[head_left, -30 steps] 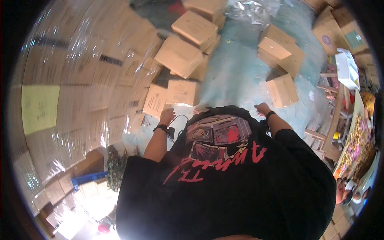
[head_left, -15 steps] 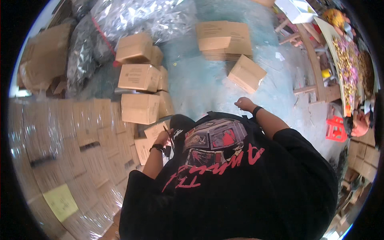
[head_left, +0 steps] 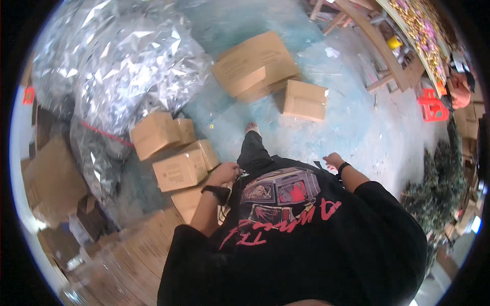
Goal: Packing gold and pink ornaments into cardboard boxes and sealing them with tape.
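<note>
My left hand (head_left: 225, 174) is closed at my left hip, against the dark trousers. Its fingers curl inward, so I cannot make out what they hold. Just left of it are stacked brown cardboard cartons (head_left: 179, 170), the nearest one partly behind my forearm. My right hand (head_left: 334, 161) hangs at my right side by the edge of my black shirt, its fingers curled and nothing visible in them. Ahead on the floor sits a closed carton (head_left: 304, 100), beside a pile of flattened cardboard (head_left: 255, 58). One foot (head_left: 252, 127) shows in front of me.
Large clear plastic sacks of shiny silver material (head_left: 135, 61) fill the far left. Wrapped cartons (head_left: 127, 260) stand at lower left. To the right are a wooden frame (head_left: 377, 46), a red plastic stool (head_left: 433, 106), a person (head_left: 459, 91) and dark green artificial foliage (head_left: 434, 188).
My body has turned left and stepped forward. The cartons and flattened cardboard have shifted in view. The thin dark object seen earlier at my left hand no longer shows.
</note>
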{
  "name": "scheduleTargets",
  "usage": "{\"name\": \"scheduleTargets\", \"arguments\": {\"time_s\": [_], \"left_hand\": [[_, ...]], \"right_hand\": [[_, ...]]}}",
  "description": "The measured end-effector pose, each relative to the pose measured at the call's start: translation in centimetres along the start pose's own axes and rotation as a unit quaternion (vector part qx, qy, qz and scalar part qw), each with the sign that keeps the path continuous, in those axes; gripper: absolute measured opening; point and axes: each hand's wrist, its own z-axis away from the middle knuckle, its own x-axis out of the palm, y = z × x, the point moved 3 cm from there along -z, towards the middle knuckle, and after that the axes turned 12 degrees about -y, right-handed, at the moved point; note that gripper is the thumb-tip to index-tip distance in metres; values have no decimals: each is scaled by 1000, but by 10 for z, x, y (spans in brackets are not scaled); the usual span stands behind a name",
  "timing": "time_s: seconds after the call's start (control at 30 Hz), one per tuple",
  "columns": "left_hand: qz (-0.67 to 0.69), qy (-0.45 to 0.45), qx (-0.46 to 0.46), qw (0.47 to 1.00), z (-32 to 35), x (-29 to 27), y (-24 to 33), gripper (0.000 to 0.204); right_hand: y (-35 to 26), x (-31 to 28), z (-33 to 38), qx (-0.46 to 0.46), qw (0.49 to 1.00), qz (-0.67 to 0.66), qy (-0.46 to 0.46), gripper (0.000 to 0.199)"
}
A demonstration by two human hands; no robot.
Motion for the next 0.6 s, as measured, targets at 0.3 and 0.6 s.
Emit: {"name": "scheduleTargets", "arguments": {"time_s": [0.3,0.6], "left_hand": [[34,-193,49,979,-142,-183,7,31],[-68,-12,163,984,-443,-136,106,40]], "right_hand": [[-133,-45,5,-231,959,-158,32,36],[-9,-257,-222,70,975,185,99,49]]}}
